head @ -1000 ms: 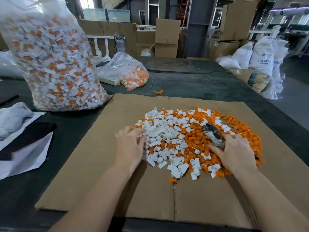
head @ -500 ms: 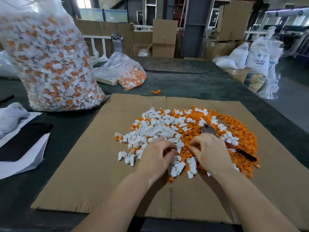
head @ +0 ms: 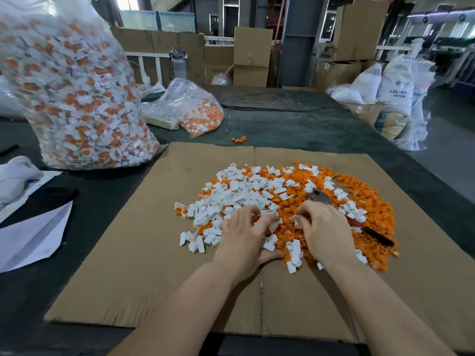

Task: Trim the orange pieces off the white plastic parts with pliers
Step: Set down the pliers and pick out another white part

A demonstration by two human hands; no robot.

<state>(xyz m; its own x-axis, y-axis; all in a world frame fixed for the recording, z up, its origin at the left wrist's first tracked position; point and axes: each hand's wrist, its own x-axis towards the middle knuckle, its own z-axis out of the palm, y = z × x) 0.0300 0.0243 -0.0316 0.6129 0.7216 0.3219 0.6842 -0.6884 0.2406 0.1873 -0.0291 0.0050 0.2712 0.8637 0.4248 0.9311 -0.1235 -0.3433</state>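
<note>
A heap of white plastic parts [head: 239,191] and cut orange pieces [head: 370,209] lies on a cardboard sheet [head: 144,253]. My left hand [head: 244,235] rests on the near side of the heap, fingers spread and slightly bent over white parts. Close to its right, my right hand [head: 326,229] has curled fingers, and its fingertips pinch a small white part [head: 295,222]. The pliers [head: 317,196] lie loose on the orange pieces just behind my right hand, red and black handles [head: 372,233] pointing right. Neither hand holds them.
A big clear bag [head: 74,98] full of white-and-orange parts stands at the back left of the dark table. A smaller bag [head: 195,109] lies behind the cardboard. Papers [head: 33,237] and a white cloth [head: 15,176] are at the left. Sacks and boxes stand beyond the table.
My right hand let go of the pliers, which now lie on the heap. Both hands moved together onto the heap's near middle, the left one coming in from the left edge.
</note>
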